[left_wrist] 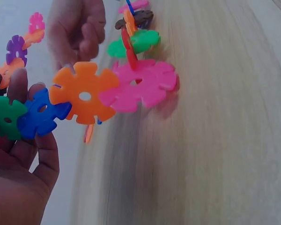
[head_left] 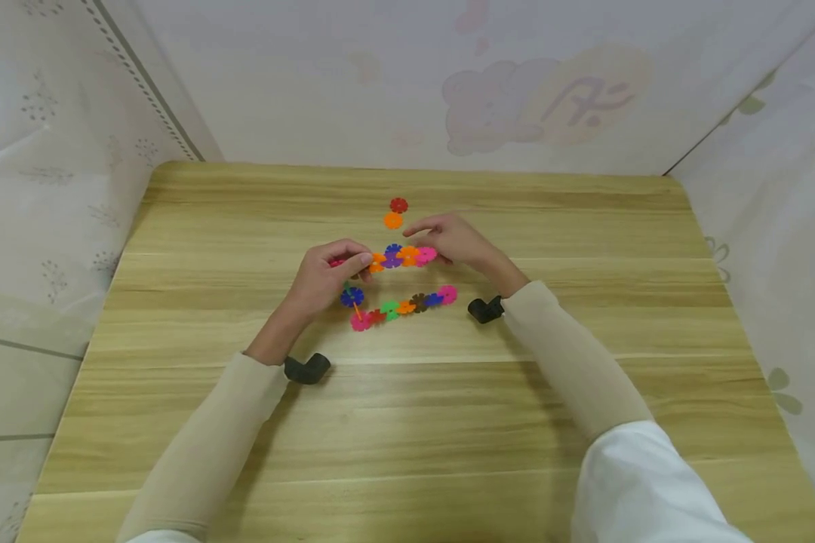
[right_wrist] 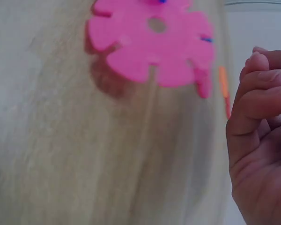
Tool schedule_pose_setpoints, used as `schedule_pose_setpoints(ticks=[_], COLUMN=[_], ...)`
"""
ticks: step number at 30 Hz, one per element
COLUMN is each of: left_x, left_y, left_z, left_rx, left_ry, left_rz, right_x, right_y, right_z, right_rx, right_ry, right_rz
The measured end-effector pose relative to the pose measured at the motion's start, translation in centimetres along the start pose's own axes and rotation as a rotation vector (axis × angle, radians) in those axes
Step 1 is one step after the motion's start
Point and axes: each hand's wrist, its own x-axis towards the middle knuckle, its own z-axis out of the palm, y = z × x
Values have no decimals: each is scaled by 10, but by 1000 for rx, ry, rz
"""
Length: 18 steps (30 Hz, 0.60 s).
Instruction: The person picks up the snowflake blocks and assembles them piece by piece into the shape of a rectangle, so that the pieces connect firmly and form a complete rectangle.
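Note:
A long chain of slotted, flower-shaped plastic discs [left_wrist: 85, 93] in several colours bends into a three-sided shape. My left hand [head_left: 318, 277] pinches it between thumb and fingers near the far left corner, around the green disc [left_wrist: 7, 118] and blue disc [left_wrist: 44, 112]. The far row is raised and ends in a pink disc [head_left: 425, 256]. My right hand [head_left: 458, 240] is just behind that end, index finger stretched out and the other fingers loosely bent, with nothing visible in them. The near row ends in another pink disc [head_left: 447, 294] on the table.
A red disc [head_left: 398, 205] and an orange disc [head_left: 393, 221] lie on the wooden table [head_left: 407, 422] behind the chain. A blue disc [head_left: 394, 248] shows behind the far row. Black wrist mounts [head_left: 307, 369] sit at both cuffs. A patterned wall covering [head_left: 326, 83] borders the table.

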Motion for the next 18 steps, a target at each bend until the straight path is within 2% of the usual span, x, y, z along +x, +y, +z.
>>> schedule_pose_setpoints(ticks=[9, 14, 18], left_x=[-2, -2, -1], left_y=[-4, -5, -6], left_z=[-7, -6, -5], left_rx=[21, 1, -8], left_ry=[13, 32, 41], left_rz=[-25, -23, -10], right_x=[17, 17, 19], right_y=[0, -5, -4], right_z=[13, 17, 19], right_rx=[-193, -296, -337], right_ry=[-107, -95, -65], right_rz=[-111, -169, -129])
